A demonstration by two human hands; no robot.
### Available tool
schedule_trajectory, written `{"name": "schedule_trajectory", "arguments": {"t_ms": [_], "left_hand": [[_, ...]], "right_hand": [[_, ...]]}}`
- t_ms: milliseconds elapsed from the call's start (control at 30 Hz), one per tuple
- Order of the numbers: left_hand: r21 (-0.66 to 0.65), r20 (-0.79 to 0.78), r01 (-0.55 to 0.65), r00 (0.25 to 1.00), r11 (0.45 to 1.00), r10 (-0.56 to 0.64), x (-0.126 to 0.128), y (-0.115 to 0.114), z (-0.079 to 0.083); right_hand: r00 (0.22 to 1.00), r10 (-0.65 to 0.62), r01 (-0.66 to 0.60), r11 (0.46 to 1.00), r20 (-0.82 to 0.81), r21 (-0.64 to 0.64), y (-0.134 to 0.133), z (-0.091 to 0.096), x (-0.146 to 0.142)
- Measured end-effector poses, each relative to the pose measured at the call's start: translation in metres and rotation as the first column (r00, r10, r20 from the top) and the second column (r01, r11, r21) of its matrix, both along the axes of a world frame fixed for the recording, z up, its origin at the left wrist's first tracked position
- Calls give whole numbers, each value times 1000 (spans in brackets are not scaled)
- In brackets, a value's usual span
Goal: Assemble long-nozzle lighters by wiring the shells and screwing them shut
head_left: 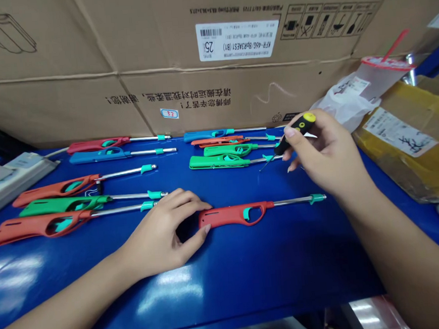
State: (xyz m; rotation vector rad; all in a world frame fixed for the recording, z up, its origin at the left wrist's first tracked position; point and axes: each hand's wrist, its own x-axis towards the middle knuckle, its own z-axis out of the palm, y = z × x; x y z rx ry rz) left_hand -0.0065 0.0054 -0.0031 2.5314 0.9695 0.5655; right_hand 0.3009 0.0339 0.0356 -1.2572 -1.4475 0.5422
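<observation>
Left hand [167, 229] is pinching the handle end of a red lighter [223, 216] just to its right, right hand [327, 151] is gripping a screwdriver [299, 127], tip clear of it, other lighters [208, 162] are lying beyond both, finished or pending unclear.

Desk [259, 283]: free along front, before the red lighter [225, 216]. Second lane: between red lighter and rear green lighter [209, 162]; right hand [322, 149] with screwdriver [300, 124] overhangs its right end. Obstacles: left hand [167, 227] at red lighter's handle; five lighters [50, 191] and power strip [18, 175], left; box [71, 110], full rear; bag [346, 108] and carton [417, 169], right.
</observation>
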Motion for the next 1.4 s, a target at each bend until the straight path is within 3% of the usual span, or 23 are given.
{"name": "schedule_trajectory", "arguments": {"t_ms": [133,300,467,567,633,700,967,1200,1400], "left_hand": [[-31,30,41,999,999,-40,6,-2,-4],[-42,61,13,998,999,-11,18,-15,-8],[-166,168,-153,969,974,181,23,-23,12],[-430,269,-175,912,885,311,23,-19,24],[-594,354,-98,860,799,369,24,-15,26],[-667,406,-42,817,744,410,24,-12,23],[-726,486,47,742,686,463,23,-13,15],[-697,454,-28,756,716,471,22,-11,13],[-722,426,-28,770,691,475,23,-11,12]], "right_hand": [[988,38,-35,999,-151,26,-7,6,-12],[918,119,-168,981,-379,-100,-18,11,-34],[884,158,-262,947,-439,-186,-24,19,-52],[876,165,-264,951,-453,-164,-24,23,-60],[869,149,-251,954,-472,-162,-24,25,-64],[853,123,-241,955,-507,-173,-25,24,-67],[787,81,-240,953,-612,-183,-24,7,-68],[750,73,-277,937,-658,-212,-19,-6,-62],[751,103,-289,940,-652,-184,-20,-9,-63]]}}
